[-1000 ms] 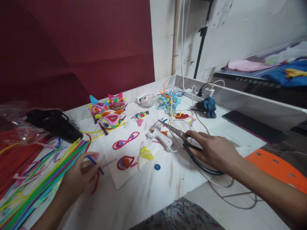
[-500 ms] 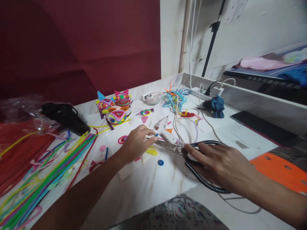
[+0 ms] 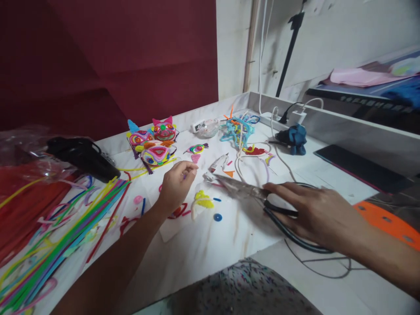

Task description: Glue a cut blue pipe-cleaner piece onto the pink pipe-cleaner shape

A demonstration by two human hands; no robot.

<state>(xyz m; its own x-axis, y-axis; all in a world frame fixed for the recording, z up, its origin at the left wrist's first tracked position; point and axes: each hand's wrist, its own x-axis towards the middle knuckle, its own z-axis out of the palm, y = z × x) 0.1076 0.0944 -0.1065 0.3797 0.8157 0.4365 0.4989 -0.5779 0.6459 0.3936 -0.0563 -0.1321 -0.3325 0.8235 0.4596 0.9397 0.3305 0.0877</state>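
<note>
The scissors are large, with dull silver blades drawn to a near-closed point and black looped handles. They lie low over the worktop, tips aimed toward the yellow pipe-cleaner shape just left of them. The worktop is white with faint marbling; left of the scissors lie a fan of coloured pipe cleaners and a black tool, and beyond the scissors sit bright coiled masks. A dark red wall stands behind. The right hand grips the scissors' handles, fingers stretched forward along them. The left hand, left of the blade tips, hovers with fingertips pinched on a small purple bit, too small to identify.
</note>
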